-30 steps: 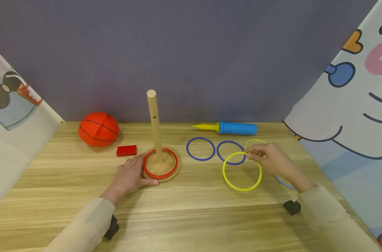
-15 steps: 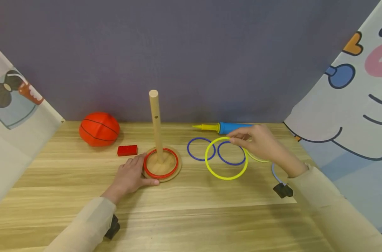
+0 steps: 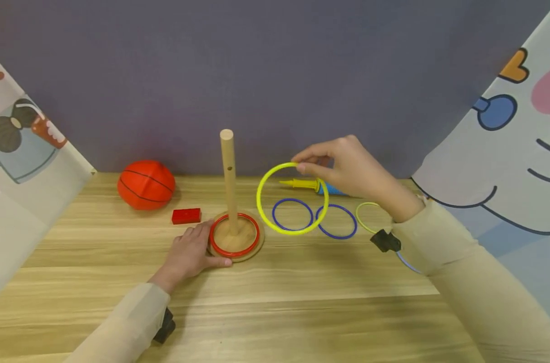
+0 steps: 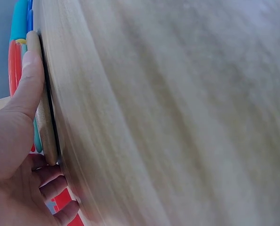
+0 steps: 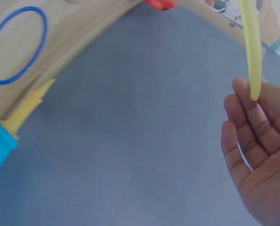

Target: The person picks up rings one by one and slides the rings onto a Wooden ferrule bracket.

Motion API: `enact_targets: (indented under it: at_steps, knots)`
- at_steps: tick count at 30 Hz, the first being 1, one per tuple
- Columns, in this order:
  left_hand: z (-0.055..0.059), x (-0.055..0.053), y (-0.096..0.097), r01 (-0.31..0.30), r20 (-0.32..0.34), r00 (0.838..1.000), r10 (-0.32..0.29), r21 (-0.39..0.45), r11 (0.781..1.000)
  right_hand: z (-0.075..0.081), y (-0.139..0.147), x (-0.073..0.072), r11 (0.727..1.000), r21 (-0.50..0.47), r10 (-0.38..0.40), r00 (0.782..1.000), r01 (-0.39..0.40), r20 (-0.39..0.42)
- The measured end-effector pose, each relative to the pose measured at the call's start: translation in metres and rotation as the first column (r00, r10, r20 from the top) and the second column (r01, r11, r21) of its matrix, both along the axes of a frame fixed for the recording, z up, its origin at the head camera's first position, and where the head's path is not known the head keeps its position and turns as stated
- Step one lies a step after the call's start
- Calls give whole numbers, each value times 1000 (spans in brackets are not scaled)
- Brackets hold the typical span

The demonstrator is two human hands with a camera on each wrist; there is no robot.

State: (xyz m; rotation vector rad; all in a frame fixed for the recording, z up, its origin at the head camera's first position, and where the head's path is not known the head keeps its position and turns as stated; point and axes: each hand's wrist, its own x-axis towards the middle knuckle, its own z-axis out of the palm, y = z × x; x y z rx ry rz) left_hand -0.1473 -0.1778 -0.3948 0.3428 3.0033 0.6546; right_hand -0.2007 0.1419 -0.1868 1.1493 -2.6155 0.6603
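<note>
Two yellow rings (image 3: pixel 291 232), two dark blue rings (image 3: pixel 273 216) and one light blue ring (image 3: pixel 408 263) can be counted. At least one red ring (image 3: pixel 235 254) is borne by one wooden stand (image 3: pixel 230 186). One ball (image 3: pixel 146 185), one block (image 3: pixel 186 216) and one pump (image 3: pixel 300 184) are also seen.

A wood-grain table (image 3: pixel 257 327) carries a ball (image 3: pixel 146 185), red block (image 3: pixel 186 216) and peg stand (image 3: pixel 230 176). Blue rings (image 3: pixel 293 199) and a pump (image 3: pixel 304 184) lie rightward
</note>
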Motion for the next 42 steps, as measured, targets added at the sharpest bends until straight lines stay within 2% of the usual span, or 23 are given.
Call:
enact_targets:
  at_steps: [7, 11, 15, 19, 25, 30, 37, 42]
  knots:
    - [0, 0, 0, -4, -22, 1000, 4, -4, 1000, 29, -32, -4, 999, -25, 21, 999, -21, -28]
    - [2, 1, 1, -5, -16, 1000, 5, -12, 1000, 41, -49, -10, 999, -43, 29, 999, -30, -38]
    - [2, 1, 1, -6, -14, 1000, 5, -14, 1000, 47, -64, -20, 997, -76, 6, 999, -8, -34]
    - [1, 0, 1, -3, -20, 1000, 3, -18, 1000, 46, -75, -31, 993, -112, -22, 1000, 21, -10]
    - [0, -1, 3, 1, -24, 1000, -2, -22, 1000, 34, -83, -44, 989, -123, -73, 996, 78, 50]
    - [1, -1, 4, 1, -36, 999, -2, -28, 1000, 17, -88, -51, 986, -125, -98, 990, 111, 103]
    - [2, 0, 3, -6, -27, 1000, 5, -41, 999, -19, -92, -57, 981, -148, -93, 979, 121, 181]
    - [2, 1, 1, -5, -29, 1000, 4, -29, 1000, -49, -93, -56, 985, -113, -101, 967, 130, 234]
